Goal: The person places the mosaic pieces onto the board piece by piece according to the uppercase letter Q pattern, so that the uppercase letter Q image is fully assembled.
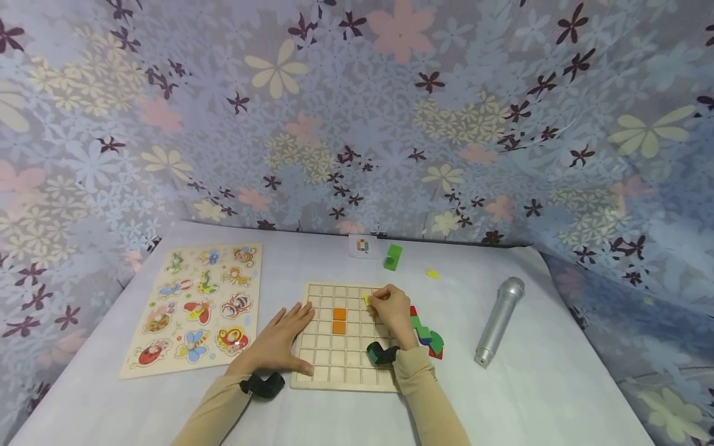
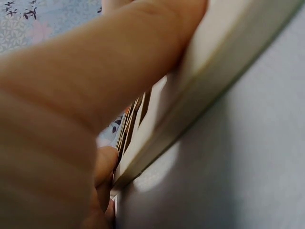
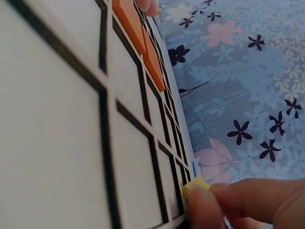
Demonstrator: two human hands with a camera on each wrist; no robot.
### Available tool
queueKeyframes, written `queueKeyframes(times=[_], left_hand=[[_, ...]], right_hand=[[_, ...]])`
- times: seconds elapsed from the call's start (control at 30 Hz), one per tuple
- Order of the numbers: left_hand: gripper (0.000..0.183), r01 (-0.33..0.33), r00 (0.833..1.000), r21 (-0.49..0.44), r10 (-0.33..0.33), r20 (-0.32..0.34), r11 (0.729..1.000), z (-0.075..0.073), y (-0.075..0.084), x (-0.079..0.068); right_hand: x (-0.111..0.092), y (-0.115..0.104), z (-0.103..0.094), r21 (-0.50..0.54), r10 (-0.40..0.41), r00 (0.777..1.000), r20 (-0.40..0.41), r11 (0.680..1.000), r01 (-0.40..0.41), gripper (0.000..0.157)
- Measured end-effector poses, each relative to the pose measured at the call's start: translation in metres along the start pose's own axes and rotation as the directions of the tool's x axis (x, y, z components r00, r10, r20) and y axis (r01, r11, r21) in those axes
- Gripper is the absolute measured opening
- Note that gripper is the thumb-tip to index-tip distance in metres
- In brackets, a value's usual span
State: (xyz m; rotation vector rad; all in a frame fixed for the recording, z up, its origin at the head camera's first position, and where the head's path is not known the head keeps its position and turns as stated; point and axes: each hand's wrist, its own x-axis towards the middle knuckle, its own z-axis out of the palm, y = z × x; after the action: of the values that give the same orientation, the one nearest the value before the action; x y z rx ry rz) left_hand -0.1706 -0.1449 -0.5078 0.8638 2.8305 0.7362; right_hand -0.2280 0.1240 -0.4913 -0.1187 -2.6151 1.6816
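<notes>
A wooden grid board lies in front of the person, with two orange square tiles in one column, one below the other. My right hand pinches a small yellow tile between thumb and fingers at the board's far right corner. In the right wrist view the tile is right at the grid, partly covered by the fingertips. My left hand rests along the board's left edge, fingers spread and thumb over the near left corner. The left wrist view shows the thumb lying on the board's rim.
An animal puzzle board lies at the left. Green, red and blue pieces are heaped right of the grid board. Behind it are a pattern card, green pieces and a yellow piece. A silver microphone lies far right.
</notes>
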Motion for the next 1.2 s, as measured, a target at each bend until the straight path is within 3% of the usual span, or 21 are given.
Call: queueKeyframes(times=[0.4,0.73,0.9,1.03,1.13,1.2], left_hand=[[0.118,0.018,1.000,-0.008,-0.018,0.006,1.000,0.004,0.002,-0.003],[0.118,0.030,1.000,-0.021,-0.030,0.005,0.999,0.004,0.003,-0.009],[0.117,0.031,1.000,-0.024,-0.031,0.004,0.999,0.001,0.004,-0.008],[0.116,0.033,0.999,-0.026,-0.033,0.006,0.999,0.000,0.005,-0.006],[0.117,0.029,1.000,-0.020,-0.029,0.006,0.999,-0.001,0.004,-0.004],[0.117,0.024,1.000,-0.019,-0.024,0.007,1.000,-0.001,0.004,-0.002]], right_hand=[[-0.003,0.002,0.006,-0.262,-0.099,0.993,-0.063,0.962,0.079,0.013],[-0.008,0.002,0.012,-0.259,-0.184,0.983,-0.028,0.951,0.170,0.008],[-0.002,0.002,0.002,-0.198,-0.141,0.990,0.026,0.970,0.143,0.010],[0.013,0.004,-0.024,-0.035,-0.019,0.998,0.054,0.999,0.020,0.020],[0.026,0.012,-0.051,0.141,0.049,0.998,-0.025,0.989,-0.045,0.026],[0.034,0.021,-0.068,0.209,0.065,0.987,-0.144,0.977,-0.034,0.027]])
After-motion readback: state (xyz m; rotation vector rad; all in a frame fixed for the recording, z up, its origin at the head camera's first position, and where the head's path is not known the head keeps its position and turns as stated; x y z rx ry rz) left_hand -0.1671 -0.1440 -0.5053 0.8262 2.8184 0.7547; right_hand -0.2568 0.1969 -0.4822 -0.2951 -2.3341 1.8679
